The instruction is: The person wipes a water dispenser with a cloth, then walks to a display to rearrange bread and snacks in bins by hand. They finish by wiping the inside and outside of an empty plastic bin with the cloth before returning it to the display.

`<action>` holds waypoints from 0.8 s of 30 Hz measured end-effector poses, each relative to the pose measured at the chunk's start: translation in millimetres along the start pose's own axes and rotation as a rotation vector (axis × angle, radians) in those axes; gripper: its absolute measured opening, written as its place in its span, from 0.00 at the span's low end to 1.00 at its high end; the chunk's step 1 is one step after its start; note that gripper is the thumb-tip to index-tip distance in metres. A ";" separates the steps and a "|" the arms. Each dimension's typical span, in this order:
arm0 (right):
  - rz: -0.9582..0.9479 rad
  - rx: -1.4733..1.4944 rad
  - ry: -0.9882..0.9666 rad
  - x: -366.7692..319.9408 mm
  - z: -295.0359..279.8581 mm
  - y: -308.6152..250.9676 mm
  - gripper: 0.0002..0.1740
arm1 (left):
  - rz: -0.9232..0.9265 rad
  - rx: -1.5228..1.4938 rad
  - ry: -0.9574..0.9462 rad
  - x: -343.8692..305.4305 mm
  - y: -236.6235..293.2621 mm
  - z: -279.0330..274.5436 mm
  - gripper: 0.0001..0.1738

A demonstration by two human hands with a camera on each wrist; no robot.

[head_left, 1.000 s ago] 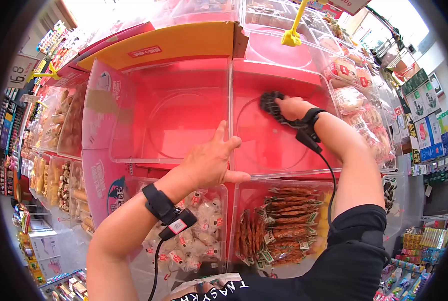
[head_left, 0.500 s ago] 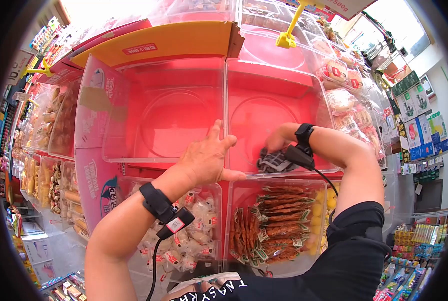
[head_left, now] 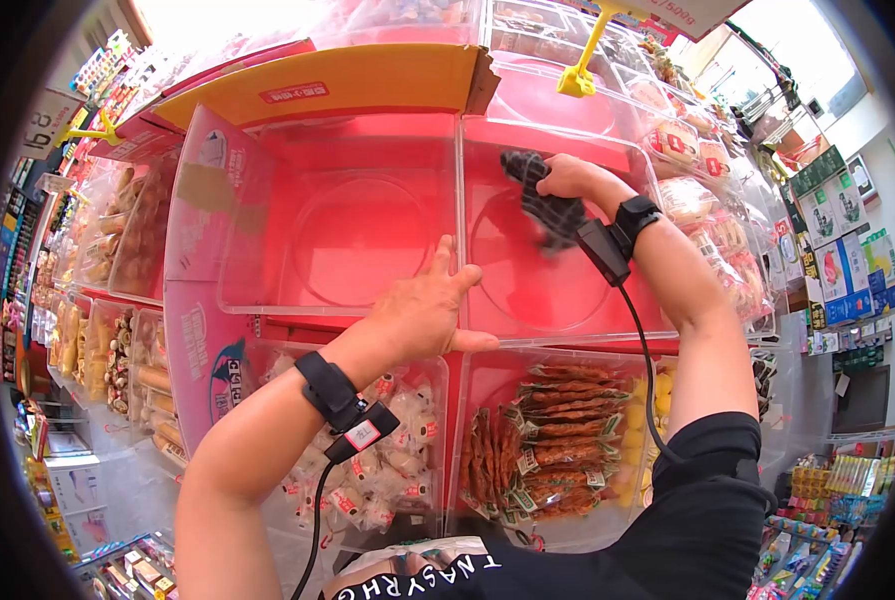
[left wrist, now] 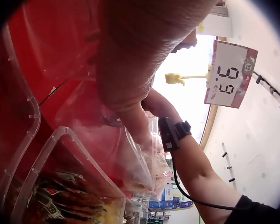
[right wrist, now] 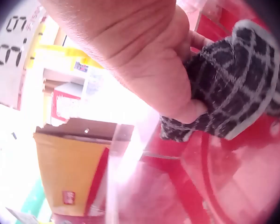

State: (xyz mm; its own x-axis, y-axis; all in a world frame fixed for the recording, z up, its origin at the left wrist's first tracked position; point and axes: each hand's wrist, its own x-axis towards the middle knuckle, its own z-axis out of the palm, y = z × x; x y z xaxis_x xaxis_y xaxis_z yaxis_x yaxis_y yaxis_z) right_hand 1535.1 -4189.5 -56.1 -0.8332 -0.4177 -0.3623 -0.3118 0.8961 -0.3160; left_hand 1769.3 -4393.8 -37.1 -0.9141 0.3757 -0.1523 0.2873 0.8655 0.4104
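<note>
A dark checked cloth [head_left: 552, 208] is bunched in my right hand [head_left: 579, 182], over the back part of the right clear bin [head_left: 557, 338]. The right wrist view shows the thumb and fingers of that hand [right wrist: 144, 60] pinching the cloth [right wrist: 238, 79]. My left hand [head_left: 422, 312] rests on the edges where the right bin meets the left clear bin [head_left: 337, 120], its fingers spread. Both bins look red inside and hold no goods. In the left wrist view the left hand [left wrist: 130, 60] covers much of the bins.
In front are a bin of wrapped white snacks [head_left: 407, 450] and one of reddish packaged strips [head_left: 567, 430]. A yellow and pink cardboard piece [head_left: 367, 85] stands behind and left. Yellow clips [head_left: 575, 80] hold price signs. Bagged goods [head_left: 702, 200] lie at the right.
My right hand has moved with the cloth from the back of the right bin to its front edge, then to the back again. My left hand stays at the shared edge.
</note>
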 end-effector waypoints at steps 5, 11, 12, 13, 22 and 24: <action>-0.023 -0.380 -0.189 -0.6 58.3 2.4 0.35 | -0.019 0.017 -0.005 6.6 4.4 -0.5 0.48; -0.417 -0.161 -0.431 -23.7 77.4 -7.4 0.34 | -0.024 -0.001 -0.046 6.6 2.1 -3.8 0.49; -0.388 -0.078 -0.590 -28.7 78.4 -10.5 0.33 | -0.016 0.014 -0.054 7.3 4.4 -4.3 0.49; -0.366 0.003 -0.749 -33.5 79.9 -15.4 0.32 | -0.016 0.032 -0.060 6.3 6.1 -5.4 0.49; -0.393 -0.337 -0.357 -116.7 -24.9 -11.1 0.25 | 0.039 0.010 0.020 2.9 -2.5 5.2 0.48; -0.479 -0.137 0.150 -143.0 -34.6 -1.7 0.24 | 0.050 0.008 0.035 -2.0 -3.1 1.1 0.47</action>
State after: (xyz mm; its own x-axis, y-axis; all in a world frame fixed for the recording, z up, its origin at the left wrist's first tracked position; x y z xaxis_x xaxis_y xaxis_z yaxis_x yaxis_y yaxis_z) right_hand 1639.0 -4126.2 26.6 -0.6355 -0.7687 -0.0726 -0.7228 0.6254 -0.2940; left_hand 1770.6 -4396.9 -39.1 -0.9081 0.4066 -0.1004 0.3348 0.8487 0.4094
